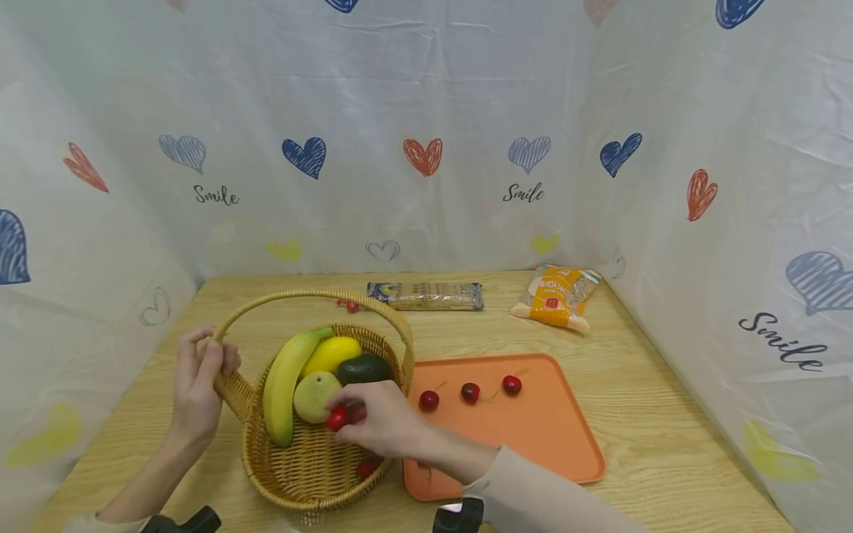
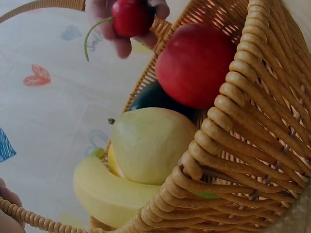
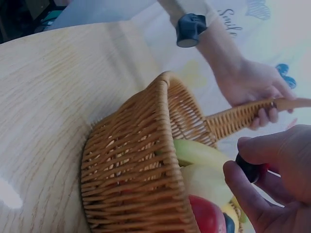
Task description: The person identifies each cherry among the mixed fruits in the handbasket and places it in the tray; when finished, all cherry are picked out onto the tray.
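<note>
My left hand (image 1: 198, 374) grips the arched handle (image 1: 229, 389) of a wicker basket (image 1: 313, 502) on its left side. Over the basket, my right hand (image 1: 383, 418) pinches a red cherry (image 1: 338, 419); a thin green stem hangs from this cherry (image 2: 130, 18) in the left wrist view. Inside the basket lie a banana (image 1: 280, 392), a yellow fruit (image 1: 333, 355), a dark green fruit (image 1: 364, 369) and a pale green fruit (image 1: 315, 397). A large red fruit (image 2: 194, 65) sits by the rim, partly covered by my right hand in the head view.
An orange tray (image 1: 520, 437) with several cherries (image 1: 470, 392) stands right of the basket, under my right forearm. Farther back lie a long clear packet (image 1: 426, 296), an orange-labelled bag (image 1: 556, 297) and small red items (image 1: 349, 304). Printed curtains (image 1: 426, 89) enclose the table.
</note>
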Motion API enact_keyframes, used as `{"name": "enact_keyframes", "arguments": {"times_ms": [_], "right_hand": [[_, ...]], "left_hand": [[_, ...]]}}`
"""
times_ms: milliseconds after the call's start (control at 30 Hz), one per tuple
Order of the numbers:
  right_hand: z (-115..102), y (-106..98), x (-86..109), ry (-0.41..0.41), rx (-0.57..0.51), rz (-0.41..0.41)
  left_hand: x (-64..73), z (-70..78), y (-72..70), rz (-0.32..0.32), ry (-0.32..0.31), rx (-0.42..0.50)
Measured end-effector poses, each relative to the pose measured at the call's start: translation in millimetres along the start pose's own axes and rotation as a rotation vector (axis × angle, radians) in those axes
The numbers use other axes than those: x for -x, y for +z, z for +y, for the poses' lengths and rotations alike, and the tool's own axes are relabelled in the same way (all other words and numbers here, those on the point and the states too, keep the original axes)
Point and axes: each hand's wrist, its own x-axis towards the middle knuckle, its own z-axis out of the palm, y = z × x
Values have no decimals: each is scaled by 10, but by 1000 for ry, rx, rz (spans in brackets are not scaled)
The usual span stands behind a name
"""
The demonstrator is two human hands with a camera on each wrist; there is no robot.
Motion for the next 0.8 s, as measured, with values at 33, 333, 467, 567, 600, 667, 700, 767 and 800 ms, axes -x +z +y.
{"name": "enact_keyframes", "arguments": {"times_ms": [33, 333, 467, 567, 600, 667, 700, 767, 800], "right_hand": [[10, -23, 17, 5, -8, 2], [103, -205, 171, 31, -16, 29], [141, -292, 258, 39, -68, 39], [193, -387, 340, 45, -96, 53], [218, -428, 371, 41, -93, 64], [274, -503, 419, 34, -88, 92], [305, -539, 442, 29, -84, 109], [377, -613, 490, 21, -81, 135], [416, -645, 515, 12, -79, 146]], "left_hand": [[-1, -5, 0, -4, 6, 0], [3, -32, -28, -19, 10, 1], [-3, -31, -37, -18, 14, 22], [-16, -32, -32, -18, 21, 24], [-22, -37, -29, -21, 22, 26], [-23, -39, -29, -22, 26, 28], [-23, -41, -29, -24, 29, 29], [-21, -46, -29, -22, 31, 29], [-21, -48, -30, -20, 31, 30]]}}
